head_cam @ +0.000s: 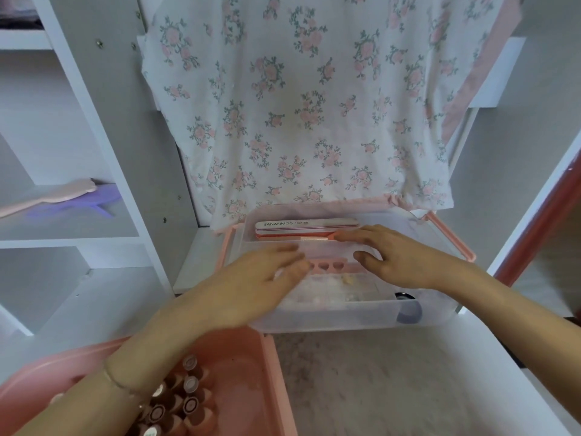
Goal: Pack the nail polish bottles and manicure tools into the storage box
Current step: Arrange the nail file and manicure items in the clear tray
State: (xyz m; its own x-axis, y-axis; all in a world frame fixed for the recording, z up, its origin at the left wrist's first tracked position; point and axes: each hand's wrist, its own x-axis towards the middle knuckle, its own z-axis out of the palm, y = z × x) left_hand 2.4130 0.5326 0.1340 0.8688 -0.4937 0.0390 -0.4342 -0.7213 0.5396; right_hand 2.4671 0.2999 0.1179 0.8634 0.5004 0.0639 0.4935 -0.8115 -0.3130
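Note:
A clear storage box with pink latches stands in the middle of the view. In its top tray lie a white nail file marked SANANMOG, a pink file under it and a pink toe separator. My left hand hovers flat over the tray's left part, fingers spread, holding nothing. My right hand rests over the tray's right part, fingers apart, touching the pink file's end. At the lower left a pink tub holds several nail polish bottles standing upright under my left forearm.
A floral cloth hangs behind the box. White shelves on the left carry a pink brush and a purple object. Grey speckled carpet lies in front of the box. A white panel with a reddish edge stands to the right.

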